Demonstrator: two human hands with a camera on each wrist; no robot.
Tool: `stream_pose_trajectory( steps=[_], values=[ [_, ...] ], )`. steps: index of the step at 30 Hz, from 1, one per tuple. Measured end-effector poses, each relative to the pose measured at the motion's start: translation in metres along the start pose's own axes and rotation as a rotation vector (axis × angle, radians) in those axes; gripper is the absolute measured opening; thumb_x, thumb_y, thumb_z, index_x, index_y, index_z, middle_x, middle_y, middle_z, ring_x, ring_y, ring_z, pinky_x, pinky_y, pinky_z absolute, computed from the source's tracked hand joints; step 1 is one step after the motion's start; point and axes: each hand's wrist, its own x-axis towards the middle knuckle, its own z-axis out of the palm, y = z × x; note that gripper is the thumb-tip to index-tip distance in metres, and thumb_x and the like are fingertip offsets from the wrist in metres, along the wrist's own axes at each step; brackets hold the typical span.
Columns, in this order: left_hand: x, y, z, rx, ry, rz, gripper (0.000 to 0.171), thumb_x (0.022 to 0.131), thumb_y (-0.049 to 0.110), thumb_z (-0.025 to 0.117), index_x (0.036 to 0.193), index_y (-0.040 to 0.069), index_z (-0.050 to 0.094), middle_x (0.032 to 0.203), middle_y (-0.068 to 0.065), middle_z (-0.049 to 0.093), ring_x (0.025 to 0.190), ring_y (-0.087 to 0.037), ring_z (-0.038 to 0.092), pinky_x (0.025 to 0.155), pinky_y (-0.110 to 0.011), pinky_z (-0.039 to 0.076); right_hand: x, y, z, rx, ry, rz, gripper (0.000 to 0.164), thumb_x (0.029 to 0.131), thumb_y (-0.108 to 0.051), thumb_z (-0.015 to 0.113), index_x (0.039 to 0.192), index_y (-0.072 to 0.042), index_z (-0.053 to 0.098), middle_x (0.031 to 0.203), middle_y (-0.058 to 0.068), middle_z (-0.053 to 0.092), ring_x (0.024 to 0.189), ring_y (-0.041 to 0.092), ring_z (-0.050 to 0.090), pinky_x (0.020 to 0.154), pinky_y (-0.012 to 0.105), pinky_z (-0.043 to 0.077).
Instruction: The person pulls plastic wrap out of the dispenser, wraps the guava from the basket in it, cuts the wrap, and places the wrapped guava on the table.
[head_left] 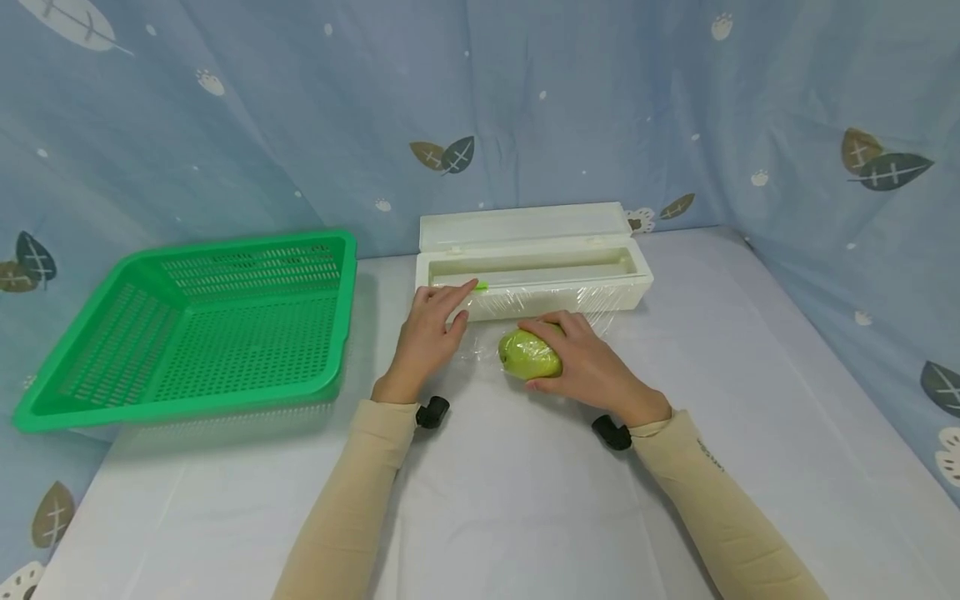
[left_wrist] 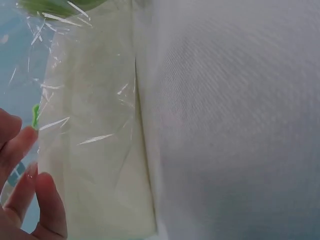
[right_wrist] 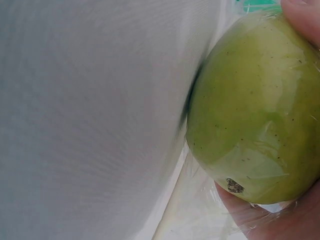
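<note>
A green pear (head_left: 529, 357), with cling film stretched over it, lies on the table just in front of the white cling film box (head_left: 637, 287). My right hand (head_left: 592, 367) grips the pear from the right, thumb on the near side and fingers over the top. Clear cling film (left_wrist: 95, 115) runs from the box's front edge to the pear. At the box's left front edge, my left hand (head_left: 427, 335) touches a small bright-green slider (head_left: 482, 287) with an outstretched finger. In the right wrist view the pear (right_wrist: 255, 110) shows dark specks and a rough brown end.
The box's lid (head_left: 525, 227) stands raised at the back. A green plastic basket (head_left: 341, 317) with perforated walls sits on the left side of the table. White cloth (head_left: 525, 517) covers the table. Behind it hangs a blue patterned curtain (head_left: 562, 108).
</note>
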Motion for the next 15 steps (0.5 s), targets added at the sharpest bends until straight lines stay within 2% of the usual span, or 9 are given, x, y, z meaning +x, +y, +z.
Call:
stream_pose_trajectory(
  steps=[4, 7, 13, 15],
  values=[
    [0.0004, 0.0007, -0.001, 0.007, -0.023, -0.003, 0.044, 0.09, 0.014, 0.052, 0.131, 0.026, 0.046, 0.121, 0.006, 0.053, 0.107, -0.018, 0.038, 0.055, -0.029, 0.043, -0.0001, -0.0009, -0.0006, 0.004, 0.003, -0.006, 0.082, 0.063, -0.044, 0.077, 0.134, -0.027, 0.039, 0.121, -0.001, 0.039, 0.109, 0.018, 0.034, 0.082, 0.038, 0.041],
    [0.0002, -0.0001, -0.0013, 0.007, -0.047, 0.01, 0.046, 0.089, 0.012, 0.052, 0.132, 0.026, 0.044, 0.122, 0.007, 0.053, 0.11, -0.018, 0.036, 0.057, -0.032, 0.045, -0.0009, -0.0013, -0.0005, 0.006, -0.001, -0.003, 0.081, 0.064, -0.044, 0.077, 0.134, -0.026, 0.039, 0.121, 0.0, 0.039, 0.11, 0.018, 0.034, 0.082, 0.039, 0.041],
    [0.0012, -0.0018, 0.0008, 0.033, -0.09, 0.073, 0.058, 0.085, 0.0, 0.049, 0.136, 0.026, 0.038, 0.122, 0.006, 0.052, 0.117, -0.018, 0.033, 0.079, -0.035, 0.043, -0.0012, 0.0008, 0.0, -0.004, -0.002, -0.006, 0.081, 0.065, -0.046, 0.076, 0.134, -0.028, 0.038, 0.121, -0.001, 0.038, 0.109, 0.017, 0.034, 0.081, 0.038, 0.041],
    [0.0011, -0.0015, 0.0008, 0.043, -0.092, 0.082, 0.061, 0.084, -0.002, 0.049, 0.137, 0.026, 0.036, 0.121, 0.006, 0.053, 0.117, -0.019, 0.033, 0.081, -0.036, 0.041, -0.0007, 0.0016, 0.0004, -0.005, 0.002, -0.014, 0.081, 0.065, -0.046, 0.076, 0.134, -0.028, 0.038, 0.121, -0.001, 0.038, 0.109, 0.017, 0.034, 0.081, 0.038, 0.041]
  ],
)
